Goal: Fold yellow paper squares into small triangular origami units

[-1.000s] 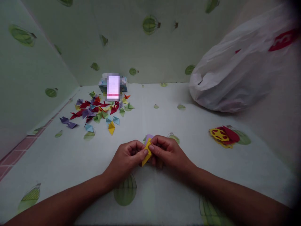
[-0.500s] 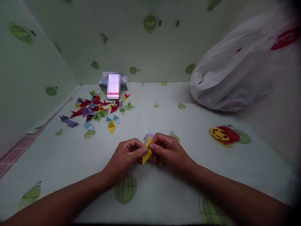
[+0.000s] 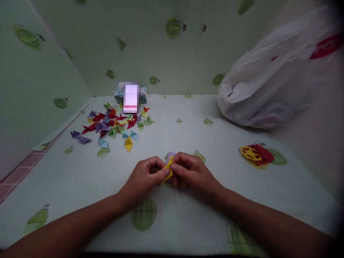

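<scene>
Since the yellow paper [image 3: 169,176], pinched by the thumb and fingers of both the left hand [image 3: 149,173] and right hand [image 3: 190,170] above the surface [image 3: 193,225], has just tipped to look narrower, its folding seems under way.

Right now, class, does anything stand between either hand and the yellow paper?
Nothing visible does: the left hand and the right hand both pinch the yellow paper directly. A purple piece shows behind it, not in the way.
</scene>
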The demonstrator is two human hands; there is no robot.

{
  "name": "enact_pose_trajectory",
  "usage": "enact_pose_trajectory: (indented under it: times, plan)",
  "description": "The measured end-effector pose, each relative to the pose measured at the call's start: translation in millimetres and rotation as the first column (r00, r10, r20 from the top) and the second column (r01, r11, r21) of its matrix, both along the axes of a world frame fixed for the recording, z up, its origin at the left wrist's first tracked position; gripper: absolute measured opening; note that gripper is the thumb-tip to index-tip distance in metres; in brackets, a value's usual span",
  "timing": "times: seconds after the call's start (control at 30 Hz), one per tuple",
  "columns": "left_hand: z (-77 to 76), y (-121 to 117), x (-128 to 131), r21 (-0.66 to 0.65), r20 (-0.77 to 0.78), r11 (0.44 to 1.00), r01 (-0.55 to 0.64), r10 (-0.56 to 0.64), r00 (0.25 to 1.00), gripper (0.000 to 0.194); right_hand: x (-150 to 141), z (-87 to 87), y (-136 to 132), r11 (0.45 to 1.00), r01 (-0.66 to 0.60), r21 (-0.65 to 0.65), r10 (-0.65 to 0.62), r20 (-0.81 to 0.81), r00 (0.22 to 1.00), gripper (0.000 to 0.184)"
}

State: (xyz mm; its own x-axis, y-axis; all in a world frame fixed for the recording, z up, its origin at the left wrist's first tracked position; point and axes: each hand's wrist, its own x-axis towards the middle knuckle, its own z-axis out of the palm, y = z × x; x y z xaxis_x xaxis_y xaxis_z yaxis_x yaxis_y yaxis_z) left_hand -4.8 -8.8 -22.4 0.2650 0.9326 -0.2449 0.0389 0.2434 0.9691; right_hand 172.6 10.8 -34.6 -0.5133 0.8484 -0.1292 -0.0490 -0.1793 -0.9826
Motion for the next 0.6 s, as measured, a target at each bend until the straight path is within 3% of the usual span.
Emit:
enact_pose_trajectory:
  times: [0.23,0.6]
  plan:
    - [-0.7,-0.2,-2.2,0.047,0.015,0.999,0.023,-0.023,1.0,0.033,-2.0,5.4,-0.9,0.999,0.043,0.0,-0.043,0.034,0.998,0.024]
    - [0.8,0.7,-3.3,0.037,-0.045,0.999,0.0,0.001,0.999,0.028,-3.3,10.0,-2.1,0.999,0.046,0.007,-0.046,0.052,0.998,0.023]
